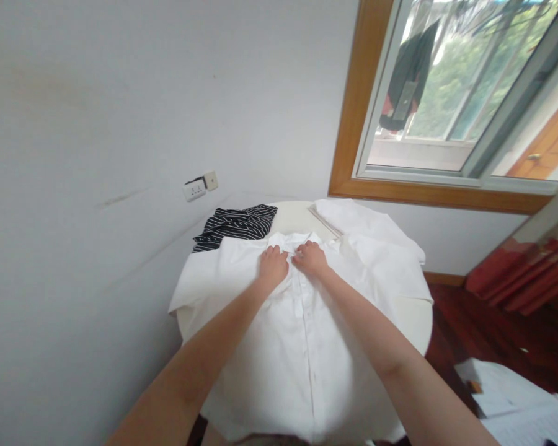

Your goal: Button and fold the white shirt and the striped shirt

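Observation:
A white button-up shirt (279, 353) lies spread front side up over a round table, its collar toward the wall and its sleeves out to both sides. Near the collar, my left hand (274, 265) has its fingers closed on the left side of the shirt's front opening. Just across the opening, my right hand (310, 257) pinches the other front edge. The two hands are close together but apart. The fingertips hide whatever button or buttonhole lies between them.
The round cream table (294, 218) stands against the wall. A black-and-white striped garment (237, 224) lies at its back left, folded white cloth (363, 222) at its back right. A wall socket (195, 190), a window and a red curtain (530, 279) are beyond. Papers (516, 396) lie at lower right.

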`<state>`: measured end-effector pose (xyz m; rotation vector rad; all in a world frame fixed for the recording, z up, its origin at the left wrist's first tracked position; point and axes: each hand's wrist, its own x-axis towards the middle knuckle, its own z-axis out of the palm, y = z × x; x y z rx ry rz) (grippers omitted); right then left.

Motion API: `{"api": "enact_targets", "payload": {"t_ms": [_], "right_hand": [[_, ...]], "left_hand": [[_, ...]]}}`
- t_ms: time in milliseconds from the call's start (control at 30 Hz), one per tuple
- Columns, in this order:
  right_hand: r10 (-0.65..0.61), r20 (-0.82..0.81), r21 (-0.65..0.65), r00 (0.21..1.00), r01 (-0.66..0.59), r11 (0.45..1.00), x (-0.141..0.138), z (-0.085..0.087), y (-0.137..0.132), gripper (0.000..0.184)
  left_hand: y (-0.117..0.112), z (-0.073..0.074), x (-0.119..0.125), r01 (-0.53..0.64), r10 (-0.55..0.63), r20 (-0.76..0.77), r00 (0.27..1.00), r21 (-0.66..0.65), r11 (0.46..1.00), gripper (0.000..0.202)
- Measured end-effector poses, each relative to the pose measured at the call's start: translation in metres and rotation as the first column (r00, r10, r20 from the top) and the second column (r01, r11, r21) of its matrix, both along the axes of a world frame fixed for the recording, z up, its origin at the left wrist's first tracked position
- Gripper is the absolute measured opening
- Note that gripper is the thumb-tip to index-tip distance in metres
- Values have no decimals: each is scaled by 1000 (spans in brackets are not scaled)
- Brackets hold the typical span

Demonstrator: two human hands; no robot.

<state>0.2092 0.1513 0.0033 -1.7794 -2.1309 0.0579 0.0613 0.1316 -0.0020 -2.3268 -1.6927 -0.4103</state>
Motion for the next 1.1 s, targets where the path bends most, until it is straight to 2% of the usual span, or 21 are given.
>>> {"api": "enact_targets", "payload": {"t_ms": [100, 233, 300, 400, 533, 633, 733, 833, 933, 1000, 1100], "right_hand": [[-50, -54, -10, 997, 50, 999, -5, -3, 8, 31], [-7, -122, 88, 992, 18, 996, -3, -15, 12, 21], [-1, -186, 113, 983, 23, 993, 1, -20, 15, 21], [-6, -282, 81, 960, 30, 996, 8, -25, 21, 20], [-11, -329, 27, 944, 21, 999, 8, -27, 27, 17], [-16, -385, 14, 923, 24, 1000, 4, -26, 29, 15], [-63, -537, 25, 841, 91, 996, 1, -25, 30, 11], [-108, -721, 8, 684, 164, 986, -3, -24, 31, 12], [-95, -810, -11, 578, 148, 989, -9, -26, 32, 12], [-69, -810, -3, 583, 114, 993, -12, -30, 33, 11], [-64, -771, -13, 633, 85, 996, -13, -37, 35, 12]], "left_hand": [[14, 8, 8, -79, 79, -6, 997, -41, 996, 30], [30, 12, 19, -151, 153, 4, 988, -116, 982, 33], [36, 8, 22, -144, 148, 17, 989, -122, 982, 35], [41, -3, 24, -123, 130, 56, 990, -107, 987, 37], [45, -16, 19, -47, 53, 150, 987, -44, 998, 33], [51, -20, 14, -33, 42, 228, 973, -44, 998, 29], [56, -21, 13, -36, 54, 295, 954, -65, 997, 27], [59, -22, 13, -50, 69, 323, 944, -69, 996, 25], [59, -22, 15, -64, 83, 315, 945, -68, 996, 24], [58, -22, 17, -67, 84, 302, 949, -66, 996, 23], [56, -21, 18, -71, 84, 293, 952, -56, 996, 22]]}}
